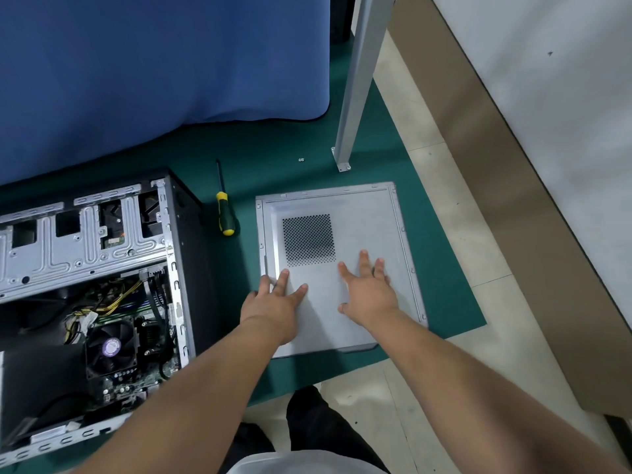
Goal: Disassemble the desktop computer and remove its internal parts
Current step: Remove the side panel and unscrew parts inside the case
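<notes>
Side panel off, tower open and waiting

Side panel [338, 265] lies flat on the green mat [294, 172], to the right of the open computer case [102, 268]. Both the left hand [277, 302] and right hand [367, 285] rest on the sheet with fingers spread wide and straight, gripping nothing. It looks like thin stamped steel with folded edges and a perforated vent patch: probably light, a bit springy, smooth enough to slide, and best lifted by the rims.

Inside the case, the CPU fan [111, 348] is black plastic, and yellow and black cables [113, 299] loop above it. Those look soft; better to pull at the connectors. The silver drive cage [78, 241] looks rigid. A yellow-and-black screwdriver [224, 208] lies between case and panel.
</notes>
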{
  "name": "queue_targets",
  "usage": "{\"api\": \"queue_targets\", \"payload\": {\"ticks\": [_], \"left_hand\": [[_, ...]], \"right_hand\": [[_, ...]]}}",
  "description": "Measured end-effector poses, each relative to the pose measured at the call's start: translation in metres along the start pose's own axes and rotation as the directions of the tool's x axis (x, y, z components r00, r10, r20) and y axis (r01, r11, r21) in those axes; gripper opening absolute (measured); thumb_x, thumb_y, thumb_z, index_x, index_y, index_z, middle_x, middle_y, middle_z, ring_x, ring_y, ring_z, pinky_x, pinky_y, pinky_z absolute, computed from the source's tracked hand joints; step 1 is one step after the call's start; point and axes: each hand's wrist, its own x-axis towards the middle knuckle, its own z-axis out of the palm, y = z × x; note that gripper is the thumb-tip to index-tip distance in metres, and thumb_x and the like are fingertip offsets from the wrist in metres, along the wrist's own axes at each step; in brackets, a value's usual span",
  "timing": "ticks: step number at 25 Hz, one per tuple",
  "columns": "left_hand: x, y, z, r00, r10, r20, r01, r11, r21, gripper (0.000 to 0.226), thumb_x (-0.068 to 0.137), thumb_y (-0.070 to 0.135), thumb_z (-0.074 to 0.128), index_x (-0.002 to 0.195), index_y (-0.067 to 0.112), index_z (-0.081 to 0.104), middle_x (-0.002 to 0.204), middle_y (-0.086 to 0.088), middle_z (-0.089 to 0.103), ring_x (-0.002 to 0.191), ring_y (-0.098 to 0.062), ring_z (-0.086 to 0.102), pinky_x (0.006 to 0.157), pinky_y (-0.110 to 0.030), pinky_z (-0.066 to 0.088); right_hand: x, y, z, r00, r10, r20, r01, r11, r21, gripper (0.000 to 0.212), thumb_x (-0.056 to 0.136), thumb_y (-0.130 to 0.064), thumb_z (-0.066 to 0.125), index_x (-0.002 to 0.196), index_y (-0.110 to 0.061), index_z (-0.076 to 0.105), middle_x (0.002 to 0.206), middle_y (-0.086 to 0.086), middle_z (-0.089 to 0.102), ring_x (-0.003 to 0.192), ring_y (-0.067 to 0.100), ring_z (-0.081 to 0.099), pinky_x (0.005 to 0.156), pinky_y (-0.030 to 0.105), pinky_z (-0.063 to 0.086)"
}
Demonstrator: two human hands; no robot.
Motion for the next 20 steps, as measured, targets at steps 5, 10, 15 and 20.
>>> {"api": "queue_targets", "payload": {"ticks": [5, 10, 15, 20], "left_hand": [[-0.004, -0.006, -0.034, 0.984, 0.041, 0.175, -0.041, 0.999, 0.000, 0.086, 0.092, 0.017, 0.041, 0.160, 0.052, 0.002, 0.172, 0.006, -0.013, 0.157, -0.031, -0.004, 0.120, -0.052, 0.030], [-0.058, -0.057, -0.051, 0.940, 0.146, -0.309, -0.244, 0.921, -0.305, 0.052, 0.101, 0.035, 0.043, 0.151, 0.047, 0.042, 0.148, 0.006, 0.057, 0.127, -0.021, 0.058, 0.094, -0.037, 0.054], [-0.114, -0.201, -0.022, 0.537, -0.077, -0.840, -0.326, 0.899, -0.291, 0.046, 0.088, 0.023, 0.050, 0.131, 0.026, 0.066, 0.130, 0.003, 0.068, 0.124, -0.024, 0.057, 0.105, -0.041, 0.046], [-0.107, -0.329, 0.007, 0.807, -0.093, -0.583, -0.012, 0.985, -0.174, 0.079, 0.093, 0.034, 0.062, 0.157, 0.054, 0.021, 0.172, 0.008, 0.012, 0.158, -0.028, 0.008, 0.124, -0.051, 0.017]], "right_hand": [[-0.002, -0.004, -0.007, 0.998, 0.002, 0.061, -0.002, 1.000, -0.008, 0.099, 0.094, -0.039, 0.067, 0.162, -0.036, -0.004, 0.165, 0.014, -0.030, 0.153, 0.047, -0.016, 0.125, 0.054, 0.014], [-0.016, -0.005, -0.025, 0.990, 0.038, 0.137, -0.049, 0.996, 0.075, 0.088, 0.099, -0.038, 0.059, 0.163, -0.037, -0.001, 0.168, 0.004, -0.026, 0.157, 0.036, -0.008, 0.125, 0.045, 0.018], [-0.026, -0.130, -0.063, 0.990, -0.141, -0.018, 0.132, 0.863, 0.487, 0.072, 0.099, -0.063, 0.047, 0.158, -0.023, 0.036, 0.162, -0.001, 0.038, 0.147, 0.021, 0.039, 0.115, 0.030, 0.032], [-0.043, -0.257, -0.082, 0.959, -0.281, -0.029, 0.242, 0.763, 0.599, 0.084, 0.094, -0.056, 0.056, 0.162, -0.035, 0.011, 0.154, -0.001, 0.049, 0.123, 0.022, 0.060, 0.099, 0.034, 0.048]]}}
